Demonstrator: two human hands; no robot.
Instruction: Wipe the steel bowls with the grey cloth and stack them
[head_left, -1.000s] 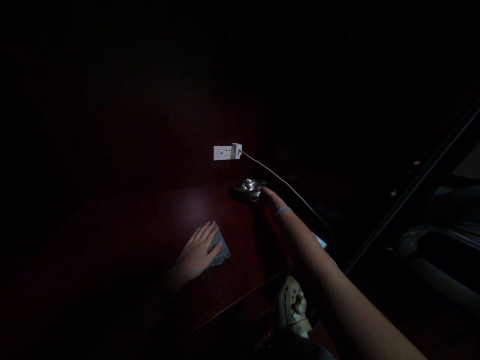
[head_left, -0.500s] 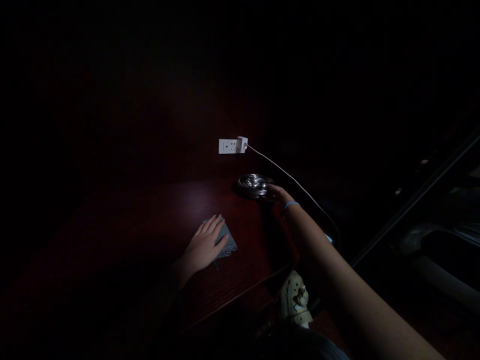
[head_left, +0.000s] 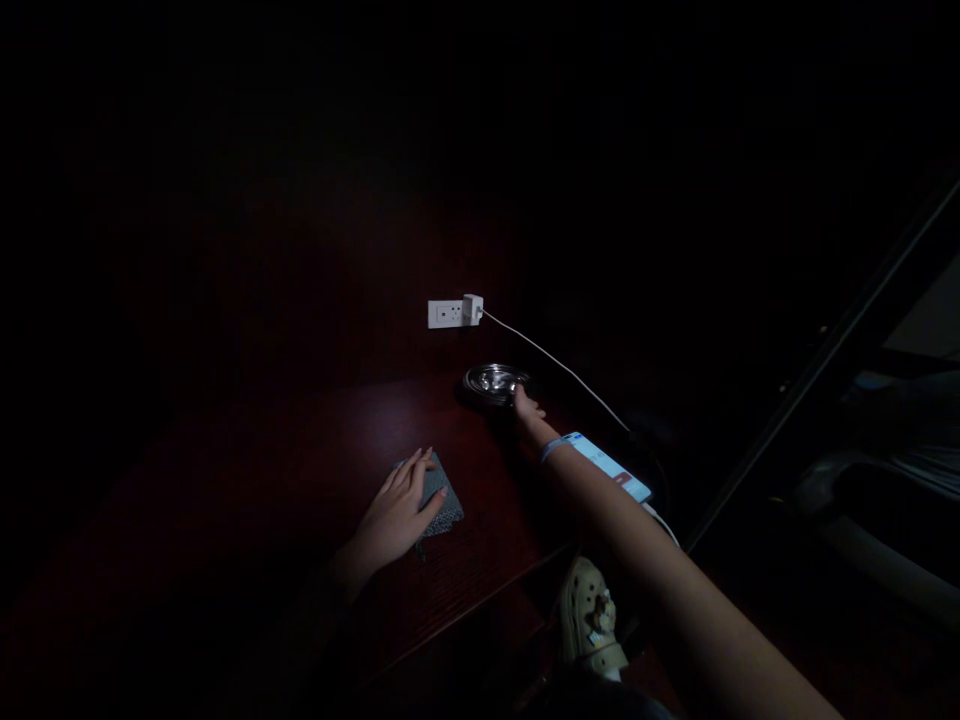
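On the dark red wooden surface (head_left: 480,540), my left hand (head_left: 397,510) rests with its fingers apart on a grey-green textured cloth (head_left: 448,508). Farther back sits a shiny round metal dish (head_left: 491,380), which looks like several nested rims. My right hand (head_left: 527,405) is at the dish's right edge, thumb side up. Its other fingers are partly hidden in shadow, and whether they grip the rim cannot be made out.
A white socket plate (head_left: 444,314) on the back wall holds a white charger (head_left: 472,309) with a white cable. A lit phone (head_left: 609,467) lies beside my right forearm. Below the front edge is a light green clog (head_left: 589,615).
My right hand has turned slightly and its forearm has shifted left, uncovering the lit phone. The fingers of my left hand have lifted a little on the cloth. The whole view has shifted slightly.
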